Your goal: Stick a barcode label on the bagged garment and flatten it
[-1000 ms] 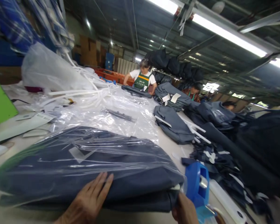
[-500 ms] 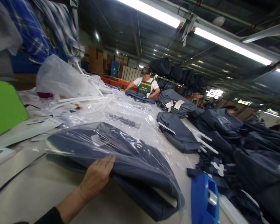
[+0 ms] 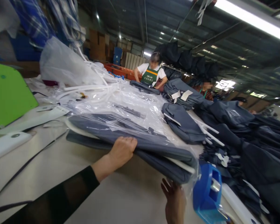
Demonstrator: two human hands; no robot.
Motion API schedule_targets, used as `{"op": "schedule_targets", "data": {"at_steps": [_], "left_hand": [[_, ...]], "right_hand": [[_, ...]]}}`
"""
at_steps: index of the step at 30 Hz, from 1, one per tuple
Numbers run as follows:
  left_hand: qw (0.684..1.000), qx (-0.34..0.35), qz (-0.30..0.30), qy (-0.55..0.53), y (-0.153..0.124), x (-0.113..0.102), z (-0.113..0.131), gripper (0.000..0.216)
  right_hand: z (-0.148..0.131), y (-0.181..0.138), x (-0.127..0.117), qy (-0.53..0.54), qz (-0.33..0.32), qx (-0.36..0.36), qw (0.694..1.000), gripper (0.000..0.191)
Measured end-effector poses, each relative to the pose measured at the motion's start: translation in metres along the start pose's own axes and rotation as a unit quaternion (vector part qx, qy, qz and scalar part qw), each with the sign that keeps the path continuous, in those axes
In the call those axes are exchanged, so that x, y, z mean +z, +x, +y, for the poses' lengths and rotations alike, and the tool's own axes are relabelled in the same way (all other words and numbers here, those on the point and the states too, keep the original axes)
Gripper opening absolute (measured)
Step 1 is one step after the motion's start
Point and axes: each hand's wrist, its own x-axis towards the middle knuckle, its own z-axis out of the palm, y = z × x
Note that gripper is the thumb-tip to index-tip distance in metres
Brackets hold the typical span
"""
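A dark grey backpack (image 3: 151,143) in a clear plastic bag lies tilted above the pale table, its near edge raised. My left hand (image 3: 123,151) is closed over that near edge, fingers wrapped round backpack and plastic, thumb hidden. Below the right end of the backpack is my right hand (image 3: 175,197), fingers apart and slightly blurred, close to the loose end of the plastic bag (image 3: 193,183). I cannot tell whether it touches the plastic. Just right of it stands a blue tape dispenser (image 3: 206,189).
Clear plastic bags (image 3: 140,105) cover the table beyond. Another grey backpack (image 3: 183,123) lies to the right, beside piled dark bags (image 3: 266,165). A green board (image 3: 9,96) and a white device (image 3: 9,144) are at left. A co-worker in a green apron (image 3: 150,76) handles a bag across the table.
My left hand has lifted the near edge of the bagged backpack, which now looks flatter and farther off. My right hand has come into view at the lower right. The camera view has shifted.
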Motion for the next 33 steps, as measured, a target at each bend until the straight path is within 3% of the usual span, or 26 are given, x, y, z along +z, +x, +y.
{"op": "schedule_targets", "data": {"at_steps": [7,12,15,19,22,25,27,30,33], "left_hand": [[0.999,-0.021,-0.024,-0.002,0.035,-0.028,-0.001,0.019],[0.999,-0.031,-0.025,0.004,0.053,-0.033,-0.001,0.018],[0.999,-0.039,-0.023,0.008,0.062,-0.035,-0.003,0.019],[0.998,-0.053,-0.014,0.014,0.075,-0.038,-0.009,0.02],[0.998,-0.054,-0.006,0.018,0.081,-0.037,-0.012,0.021],[0.999,-0.035,-0.004,0.022,0.08,-0.031,-0.01,0.02],[1.0,-0.01,-0.003,0.028,0.073,-0.022,-0.007,0.02],[0.998,0.041,0.008,0.048,0.045,0.0,-0.001,0.023],[0.992,0.088,0.041,0.084,0.0,0.04,0.004,0.031]], "right_hand": [[0.006,0.062,0.044,0.065,0.043,0.048,0.996,0.017],[0.026,0.07,0.073,0.017,0.025,0.027,0.999,0.019],[0.03,0.068,0.072,-0.031,0.036,-0.015,0.999,0.019],[0.022,0.058,0.05,-0.11,0.051,-0.043,0.992,0.018],[0.019,0.045,0.047,-0.133,0.03,-0.044,0.99,0.032],[0.029,0.033,0.06,-0.123,0.0,-0.012,0.992,0.06],[0.039,0.028,0.067,-0.107,-0.022,0.015,0.994,0.067],[0.049,0.018,0.065,-0.095,-0.086,0.021,0.992,0.053],[0.049,0.008,0.057,-0.112,-0.166,-0.031,0.979,0.036]]}}
